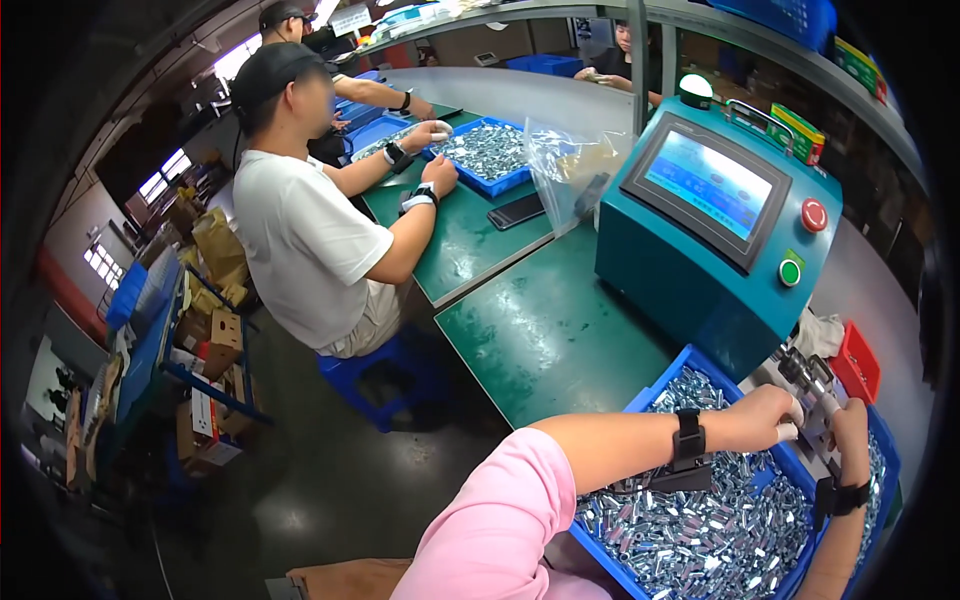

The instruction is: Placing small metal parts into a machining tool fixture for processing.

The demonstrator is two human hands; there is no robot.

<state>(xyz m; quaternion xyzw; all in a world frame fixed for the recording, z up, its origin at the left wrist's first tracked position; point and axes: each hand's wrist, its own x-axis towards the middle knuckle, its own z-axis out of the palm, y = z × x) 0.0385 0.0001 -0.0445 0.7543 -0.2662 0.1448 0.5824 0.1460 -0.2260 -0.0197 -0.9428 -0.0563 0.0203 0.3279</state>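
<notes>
My left hand [762, 418] reaches over a blue tray [588, 540] heaped with small shiny metal parts [700, 540]. Its fingers, with white covers on the tips, are drawn together beside the metal spindle [803, 372] of a teal machine [690, 290]. Anything between them is too small to make out. Right at the spindle's lower end, my right hand [851, 432] has its fingers bent and pressed together, also with a white fingertip cover. What it pinches is hidden. Both wrists wear black bands.
The machine carries a screen [708, 185], a red button [815, 214] and a green button [790, 271]. A red bin [857, 362] stands behind my right hand. On the green table [540, 340] lie a phone [516, 211] and a plastic bag [575, 175]. A co-worker [310, 230] sits at left.
</notes>
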